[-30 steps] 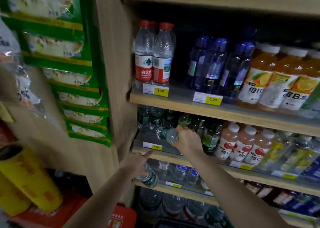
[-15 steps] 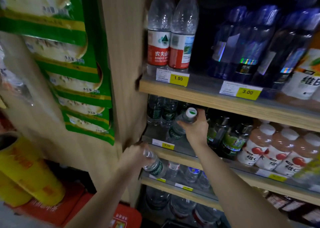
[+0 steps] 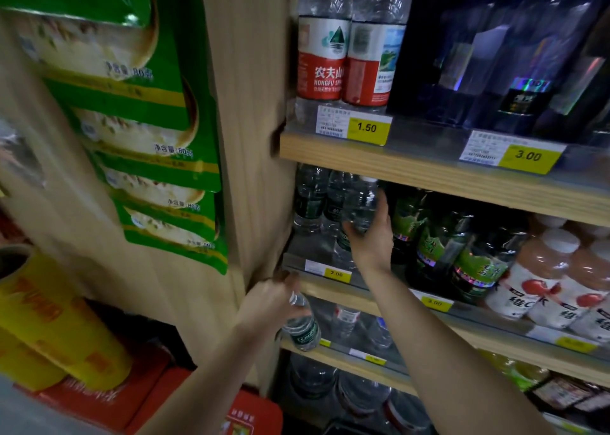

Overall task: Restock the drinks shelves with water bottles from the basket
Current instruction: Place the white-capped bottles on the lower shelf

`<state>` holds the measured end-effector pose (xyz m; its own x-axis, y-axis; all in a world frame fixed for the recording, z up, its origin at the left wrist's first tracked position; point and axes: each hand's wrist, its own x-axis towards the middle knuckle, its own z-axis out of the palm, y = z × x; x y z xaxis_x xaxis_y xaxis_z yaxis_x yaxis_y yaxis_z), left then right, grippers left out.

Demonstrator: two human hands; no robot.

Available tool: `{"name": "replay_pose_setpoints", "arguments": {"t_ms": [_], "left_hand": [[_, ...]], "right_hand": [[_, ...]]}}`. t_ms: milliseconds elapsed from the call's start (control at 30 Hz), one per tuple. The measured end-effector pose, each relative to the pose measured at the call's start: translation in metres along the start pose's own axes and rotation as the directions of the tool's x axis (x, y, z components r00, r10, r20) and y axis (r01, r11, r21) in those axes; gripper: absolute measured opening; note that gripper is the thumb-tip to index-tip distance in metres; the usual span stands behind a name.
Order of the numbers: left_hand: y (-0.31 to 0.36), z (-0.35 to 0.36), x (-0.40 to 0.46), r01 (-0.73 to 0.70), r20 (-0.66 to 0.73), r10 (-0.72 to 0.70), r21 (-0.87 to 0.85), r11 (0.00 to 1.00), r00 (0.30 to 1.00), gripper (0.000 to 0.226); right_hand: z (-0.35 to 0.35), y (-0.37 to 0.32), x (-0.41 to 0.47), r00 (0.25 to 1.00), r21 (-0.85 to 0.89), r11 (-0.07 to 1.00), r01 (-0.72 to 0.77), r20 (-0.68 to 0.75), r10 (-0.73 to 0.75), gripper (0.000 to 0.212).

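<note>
My right hand [image 3: 369,236] reaches into the second shelf [image 3: 330,284] and grips a clear water bottle with a white cap [image 3: 361,203], held upright beside other green-labelled water bottles [image 3: 310,203] at the shelf's left end. My left hand [image 3: 270,302] is lower, in front of the wooden side panel, closed around a second green-labelled water bottle [image 3: 302,327] that hangs cap up, tilted, in front of the third shelf. The basket is not in view.
Red-labelled water bottles [image 3: 346,48] and dark blue bottles [image 3: 495,55] fill the top shelf. Green tea bottles [image 3: 462,246] and pale fruit drinks [image 3: 554,276] stand right of my hand. Green snack packs [image 3: 132,121] hang left; yellow rolls [image 3: 39,319] sit below.
The right hand has turned its bottle from lying sideways to upright and pushed it further into the second shelf. The camera moved closer. The left hand stays low with its bottle.
</note>
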<state>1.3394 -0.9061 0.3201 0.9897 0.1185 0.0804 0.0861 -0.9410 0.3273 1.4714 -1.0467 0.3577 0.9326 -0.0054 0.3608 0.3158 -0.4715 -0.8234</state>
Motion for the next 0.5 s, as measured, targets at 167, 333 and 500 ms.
{"name": "replay_pose_setpoints", "arguments": {"t_ms": [167,333,500], "left_hand": [[0.002,0.0,0.004,0.007,-0.024,-0.008,-0.011,1.0,1.0,0.046],[0.004,-0.003,0.0,-0.005,-0.083,0.003,-0.027,1.0,0.997,0.046],[0.013,-0.023,-0.007,0.021,-0.045,-0.025,-0.096,0.995,0.999,0.041]], "right_hand": [[-0.011,0.009,0.006,0.996,-0.064,0.994,-0.086,-0.035,0.084,0.09],[-0.021,0.011,0.005,0.995,-0.106,0.992,-0.073,0.052,0.079,0.097],[-0.05,0.027,-0.05,0.974,-0.142,0.989,0.043,0.225,-0.01,0.09]]}}
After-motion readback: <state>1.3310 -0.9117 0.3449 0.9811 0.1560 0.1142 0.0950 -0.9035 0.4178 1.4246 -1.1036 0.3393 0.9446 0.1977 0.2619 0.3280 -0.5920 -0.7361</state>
